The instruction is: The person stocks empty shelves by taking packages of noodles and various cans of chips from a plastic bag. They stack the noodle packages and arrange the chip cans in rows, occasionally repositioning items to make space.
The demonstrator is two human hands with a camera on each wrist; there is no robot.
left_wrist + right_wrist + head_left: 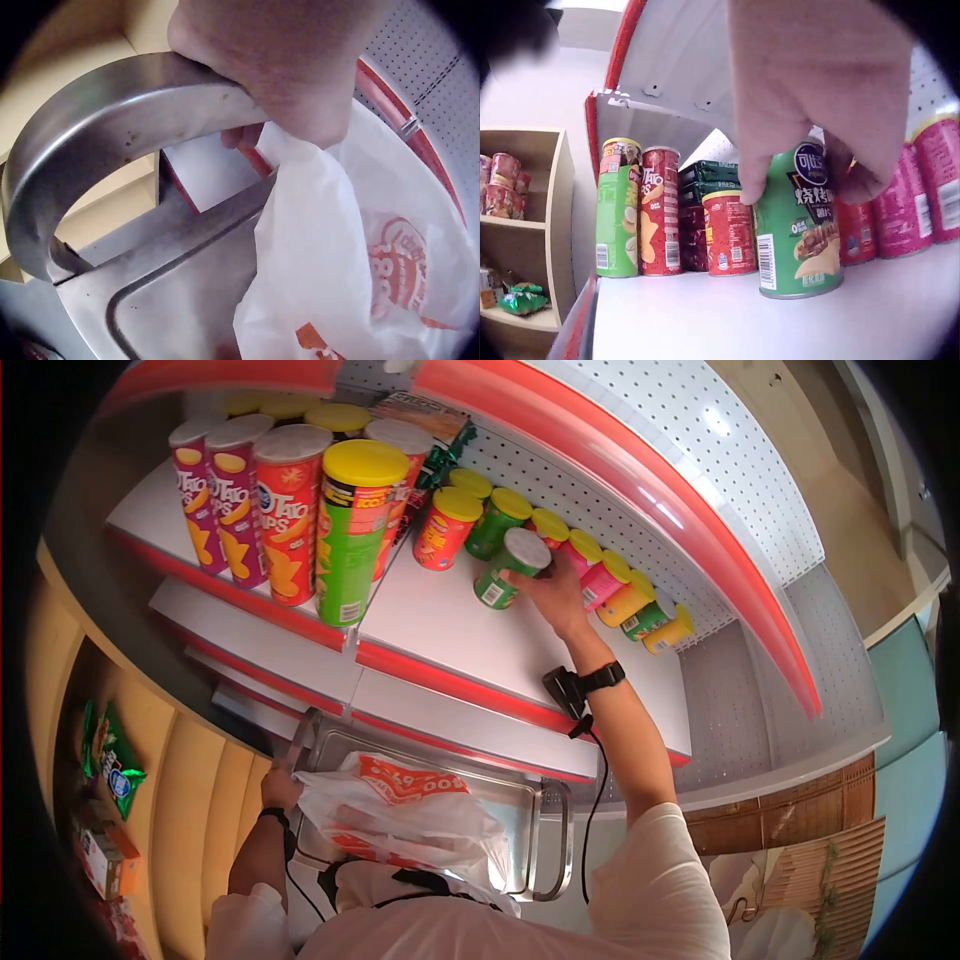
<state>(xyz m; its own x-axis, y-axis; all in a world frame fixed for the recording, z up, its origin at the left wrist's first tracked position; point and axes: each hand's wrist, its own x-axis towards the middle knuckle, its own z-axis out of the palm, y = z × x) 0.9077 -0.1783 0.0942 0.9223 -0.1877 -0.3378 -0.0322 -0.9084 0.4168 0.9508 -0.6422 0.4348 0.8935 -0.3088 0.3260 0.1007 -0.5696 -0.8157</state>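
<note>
My right hand point(557, 598) grips a small green chip can point(801, 232) with a pale lid, thumb on one side and fingers on the other. The can point(494, 585) stands upright at the shelf surface, in front of a row of short cans point(605, 578) in green, pink and yellow. Low on the left, my left hand point(281, 788) holds the curved metal handle point(127, 105) of a steel tray cart point(520, 810); its fingers are mostly hidden in the left wrist view. A white plastic bag with red print point(400, 810) lies on the cart, right below that hand.
Tall chip cans point(290, 510) crowd the shelf's left part, a green one point(352, 550) at its front edge. A short red can point(447, 530) stands left of the held can. An upper shelf's red edge point(620, 470) arches overhead. Wooden shelves point(190, 790) with snack packs stand at left.
</note>
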